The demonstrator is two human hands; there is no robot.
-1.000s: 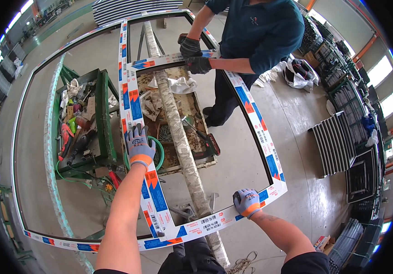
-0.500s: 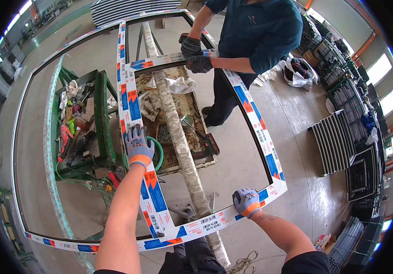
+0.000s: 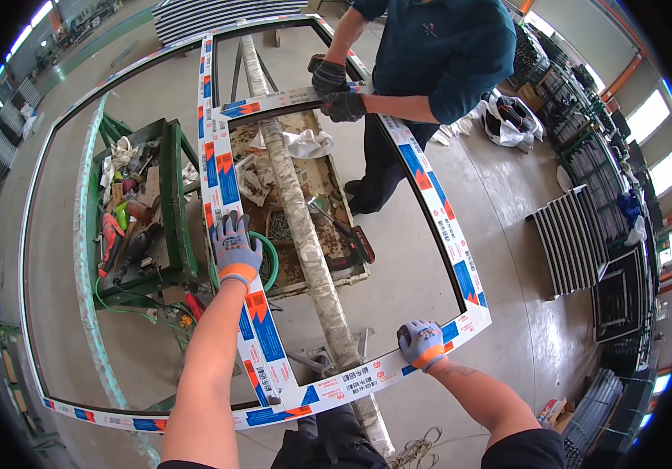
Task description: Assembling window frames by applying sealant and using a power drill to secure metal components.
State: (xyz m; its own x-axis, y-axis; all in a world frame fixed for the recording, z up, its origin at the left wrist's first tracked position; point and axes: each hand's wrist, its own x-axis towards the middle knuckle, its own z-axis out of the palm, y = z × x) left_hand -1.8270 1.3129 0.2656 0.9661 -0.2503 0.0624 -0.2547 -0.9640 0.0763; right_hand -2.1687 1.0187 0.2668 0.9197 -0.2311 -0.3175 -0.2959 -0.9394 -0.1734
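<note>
A large window frame (image 3: pixel 358 381), covered in white, blue and orange protective film, lies across padded supports in front of me. On its long middle bar rests my left hand (image 3: pixel 237 248), in a grey and orange glove, fingers stretched out flat over the bar. My right hand (image 3: pixel 422 345), gloved alike, is wrapped around the near rail close to the right corner; its fingertips are partly hidden. Across from me a person in a dark green shirt (image 3: pixel 449 59) has both dark-gloved hands (image 3: pixel 341 107) on the short crossbar and the frame's right rail.
Beneath the frame run a wrapped support beam (image 3: pixel 305 234) and a pale one (image 3: pixel 86 250). A green tool cart (image 3: pixel 172 199) holds several tools. A cordless drill (image 3: pixel 361 246) lies on a low bench (image 3: pixel 305 287) beside a green hose (image 3: pixel 271 266). Profile stacks (image 3: pixel 570 242) stand right.
The inner part of the frame, with its middle bar, has shifted very slightly left, and my left hand with it. My right hand stays on the near rail.
</note>
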